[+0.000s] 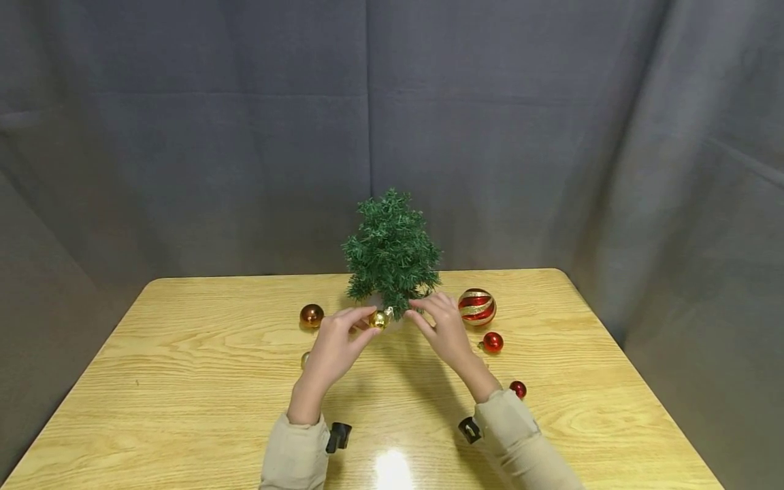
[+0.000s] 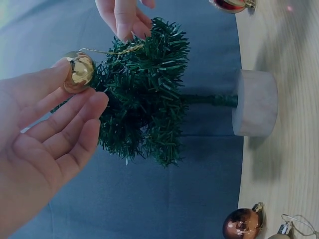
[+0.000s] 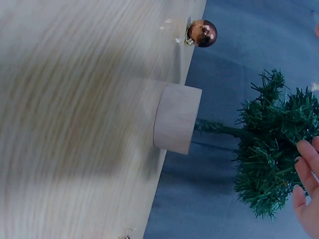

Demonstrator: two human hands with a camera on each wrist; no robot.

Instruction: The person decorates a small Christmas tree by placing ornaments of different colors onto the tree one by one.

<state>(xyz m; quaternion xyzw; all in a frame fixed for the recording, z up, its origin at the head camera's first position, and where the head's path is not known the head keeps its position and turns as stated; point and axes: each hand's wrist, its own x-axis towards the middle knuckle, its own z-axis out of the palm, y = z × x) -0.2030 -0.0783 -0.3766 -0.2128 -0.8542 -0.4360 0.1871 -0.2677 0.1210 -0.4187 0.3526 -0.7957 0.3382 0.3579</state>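
My left hand (image 1: 337, 340) pinches a shiny gold bauble (image 1: 380, 319) between thumb and fingers, in front of a small artificial Christmas tree (image 1: 392, 248). From the bauble (image 2: 79, 72) a thin gold string (image 2: 102, 51) reaches across to the branches in the left wrist view. On the tree's other side is my right hand (image 1: 446, 328), its fingertips at the lower branches, with a small gap between thumb and index finger in the head view. Only part of the right hand (image 3: 310, 201) shows in the right wrist view. The tree's trunk rises from a pale round base (image 2: 256, 103).
A copper-brown bauble (image 1: 312, 316) lies left of the tree, with a pale one (image 1: 305, 359) partly behind the left wrist. To the right are a red-and-gold striped bauble (image 1: 476, 307), a red one (image 1: 493, 342) and a dark red one (image 1: 518, 389). Grey curtains (image 1: 245, 136) stand behind the wooden table (image 1: 184, 381).
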